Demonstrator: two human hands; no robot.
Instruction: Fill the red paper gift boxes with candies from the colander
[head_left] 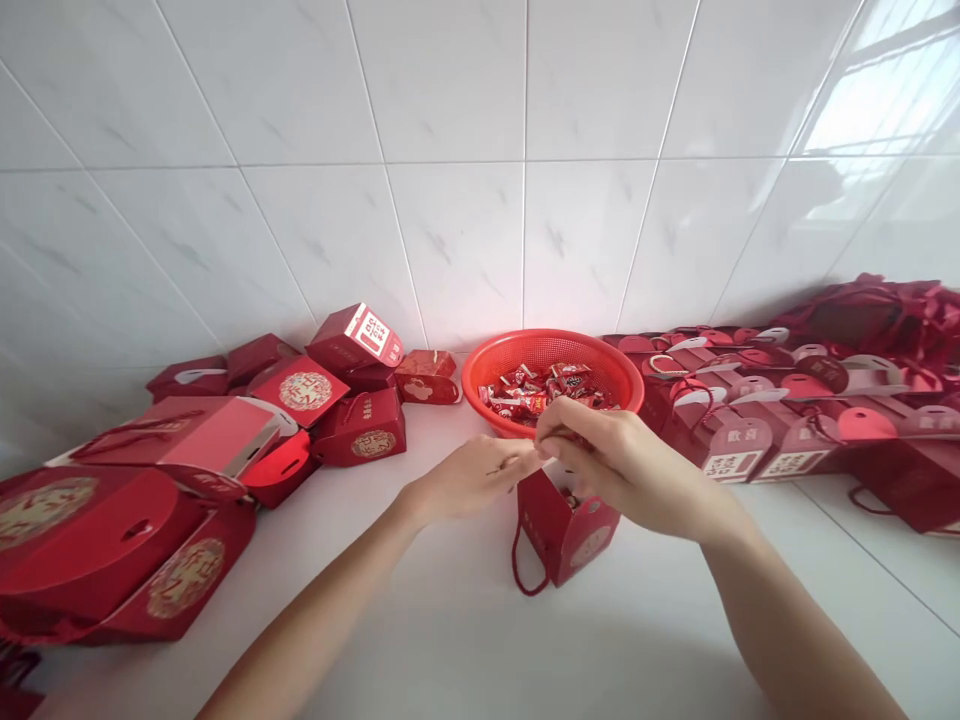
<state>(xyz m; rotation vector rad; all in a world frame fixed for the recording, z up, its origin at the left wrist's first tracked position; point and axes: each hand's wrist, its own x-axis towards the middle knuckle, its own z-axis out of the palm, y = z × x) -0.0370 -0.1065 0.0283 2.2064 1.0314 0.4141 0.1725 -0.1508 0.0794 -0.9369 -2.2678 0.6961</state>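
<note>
My left hand (476,476) and my right hand (634,468) meet at the fingertips, just above a small red gift box (551,525). The left fingers are curled in, and the right thumb and fingers press together. Whatever they hold, if anything, is hidden between them. The box stands with its top open, and a little of its contents shows under the right hand. A red cord handle (517,560) hangs down its left side. Directly behind the hands sits a red plastic basket (628,372) of wrapped candies (525,385), partly covered by the right hand.
Several red gift boxes (360,425) lie piled at the left, with larger ones (82,540) nearer me. Rows of red boxes with handles (724,445) stand at the right. Dark red bags or cloth (877,310) lie behind them. A white tiled wall (457,240) closes off the back.
</note>
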